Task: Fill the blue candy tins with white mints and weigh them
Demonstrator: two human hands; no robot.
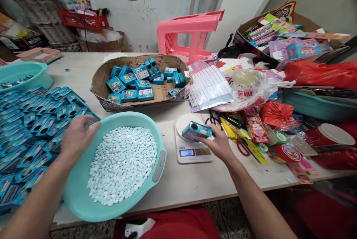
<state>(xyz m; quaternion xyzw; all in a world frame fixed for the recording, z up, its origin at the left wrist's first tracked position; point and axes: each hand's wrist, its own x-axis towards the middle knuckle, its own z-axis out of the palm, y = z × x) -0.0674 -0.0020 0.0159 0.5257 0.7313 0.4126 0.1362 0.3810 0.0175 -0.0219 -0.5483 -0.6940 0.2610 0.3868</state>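
My right hand [219, 142] grips one end of a small blue candy box [196, 130], tilted over the round plate of a white digital scale [182, 157]. The display reads 0.0. At the left, my left hand [78, 136] is over the rim of a turquoise basin [158, 131], its thumb and fingers apart beside standing rows of blue candy boxes [44, 120] with round holes in their tops. Pale blue and white candies [122, 164] cover the basin's bottom. The left fingertips partly blend with the boxes behind them.
A cut-down cardboard box [161, 95] holds several blue boxes behind the basin. Scissors [243, 147], a yellow cutter [255, 149] and wrapped goods crowd the right side. A pink plastic stool [189, 26] lies by the wall. Another turquoise basin [41, 69] stands far left.
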